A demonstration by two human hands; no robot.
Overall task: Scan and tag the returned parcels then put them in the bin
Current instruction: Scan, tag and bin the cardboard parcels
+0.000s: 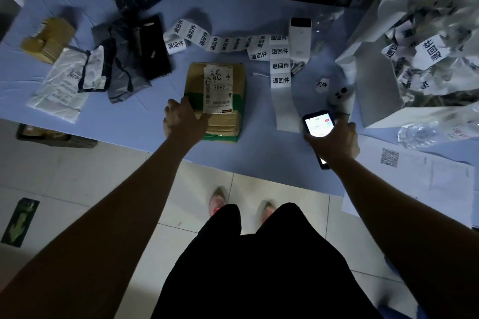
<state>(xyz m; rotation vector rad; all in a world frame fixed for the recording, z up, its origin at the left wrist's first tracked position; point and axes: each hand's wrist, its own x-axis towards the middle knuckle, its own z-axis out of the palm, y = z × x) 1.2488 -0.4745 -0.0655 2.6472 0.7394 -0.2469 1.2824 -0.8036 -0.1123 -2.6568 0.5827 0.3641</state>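
Here, tan green-banded parcel [225,125], white label [218,88] on top; left fingers [200,117] flat on it, right fingers [349,127] round lit scanner [318,125].

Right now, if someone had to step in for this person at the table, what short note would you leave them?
Left hand: rests on the near left edge of the brown parcel; whether it grips is unclear.
Right hand: holds the handheld scanner, screen lit.
Label strip lies across the table behind and right of that parcel.
Done: tagged bags fill the bin at the right.
Left: the brown parcel shows no return tag yet, so tag and bin it. Then the yellow parcel, white bag, grey bag and black parcel at the left.
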